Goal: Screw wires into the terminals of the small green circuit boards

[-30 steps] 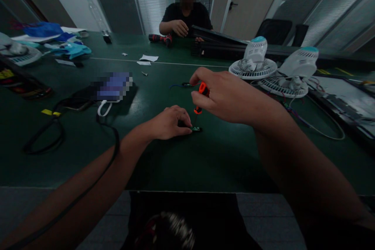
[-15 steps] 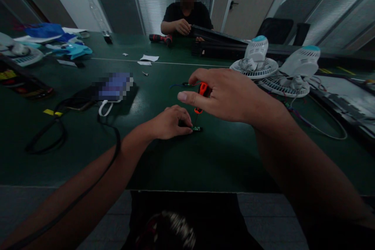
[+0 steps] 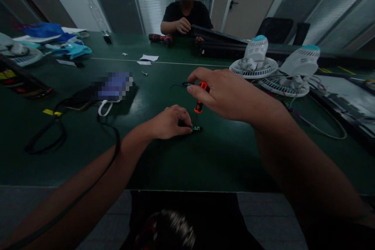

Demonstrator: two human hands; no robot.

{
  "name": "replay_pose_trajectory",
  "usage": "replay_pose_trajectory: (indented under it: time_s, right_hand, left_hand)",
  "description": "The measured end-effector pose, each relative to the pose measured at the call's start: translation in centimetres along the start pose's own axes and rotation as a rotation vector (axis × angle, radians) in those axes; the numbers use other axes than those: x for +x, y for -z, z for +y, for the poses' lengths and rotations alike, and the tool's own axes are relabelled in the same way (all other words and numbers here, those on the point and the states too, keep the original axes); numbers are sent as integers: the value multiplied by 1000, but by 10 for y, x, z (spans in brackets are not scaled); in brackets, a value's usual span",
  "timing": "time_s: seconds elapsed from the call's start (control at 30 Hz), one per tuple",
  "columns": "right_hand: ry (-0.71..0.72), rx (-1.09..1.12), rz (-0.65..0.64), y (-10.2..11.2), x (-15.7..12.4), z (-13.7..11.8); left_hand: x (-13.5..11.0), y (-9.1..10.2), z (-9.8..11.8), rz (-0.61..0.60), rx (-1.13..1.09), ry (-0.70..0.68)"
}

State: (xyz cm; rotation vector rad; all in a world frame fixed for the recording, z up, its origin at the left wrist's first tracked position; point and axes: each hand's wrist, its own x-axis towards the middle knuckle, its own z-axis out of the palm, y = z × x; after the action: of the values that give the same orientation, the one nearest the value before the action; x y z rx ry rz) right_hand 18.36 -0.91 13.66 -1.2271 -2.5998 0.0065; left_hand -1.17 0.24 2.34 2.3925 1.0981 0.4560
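Observation:
Low on the green table, my left hand (image 3: 172,123) pinches the left end of a small green circuit board (image 3: 196,128). Above and to the right, my right hand (image 3: 218,91) is closed on the handle of an orange and black screwdriver (image 3: 199,106). The screwdriver stands nearly upright, its thin shaft pointing down to the board. Whether the tip sits in a screw is too small to tell. Just beyond my right fingertips lies a small part with a dark blue wire (image 3: 176,85).
Two white fan heads (image 3: 256,56) stand at the right, near a large flat panel (image 3: 347,93). A blurred device (image 3: 115,86) and a black cable (image 3: 117,134) lie left. Across the table a person (image 3: 187,15) handles a long black part (image 3: 219,35); a red-black power drill (image 3: 160,38) lies nearby.
My right thumb and fingers have drawn in around the screwdriver handle, which has turned a little. My left hand and the circuit board have stayed in place.

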Motion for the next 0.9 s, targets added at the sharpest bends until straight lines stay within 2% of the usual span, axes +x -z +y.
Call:
replay_pose_trajectory:
  time_s: [0.9]
  right_hand:
    - [-9, 56, -80, 10, -5, 1]
  left_hand:
    - [0, 0, -2, -11, -11, -9]
